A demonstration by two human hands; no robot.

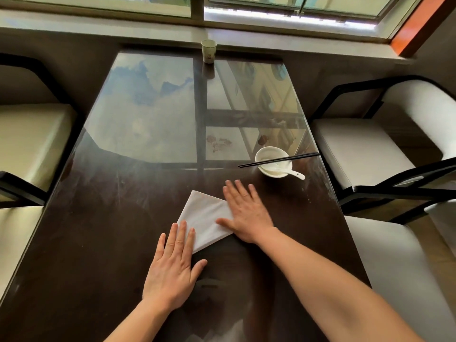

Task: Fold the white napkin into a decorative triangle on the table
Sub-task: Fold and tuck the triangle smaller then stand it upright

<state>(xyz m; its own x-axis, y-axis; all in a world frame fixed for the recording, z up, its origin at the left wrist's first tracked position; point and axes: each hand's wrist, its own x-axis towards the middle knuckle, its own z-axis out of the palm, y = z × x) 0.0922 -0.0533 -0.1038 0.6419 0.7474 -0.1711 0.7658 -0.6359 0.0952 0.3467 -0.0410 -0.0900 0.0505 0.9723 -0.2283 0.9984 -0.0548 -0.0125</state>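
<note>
The white napkin [206,217] lies flat on the dark table [98,230], already folded into a slanted, roughly 4-sided shape with one pointed corner aimed away from the person. Taking the napkin as the landmark: the left hand [174,265] lies on its near left corner, palm down, fingers spread and flat, only the fingertips over the cloth. The right hand [246,213] covers its right edge, also open and flat, fingers spread, thumb laid across the cloth. Neither hand pinches anything; both press downward.

The step in hand looks like smoothing and setting a crease. To do it well, the palms should stay flat and slide outward from the napkin's middle toward its edges, so trapped air and wrinkles leave instead of bunching. One hand should anchor while the other runs along the fold line, because the glossy table top probably lets thin cloth slip. Layers should be checked for matching edges before pressing hard, since a crooked crease will spoil the triangle's point.

Beyond the napkin's right side stands a white bowl [267,157] with 2 black chopsticks [278,160] across its rim and a white spoon [294,173]; they sit near enough that a wide sweep of the right hand could knock them. Far beyond the napkin, a cup [208,51] stands at the table's far edge.
</note>
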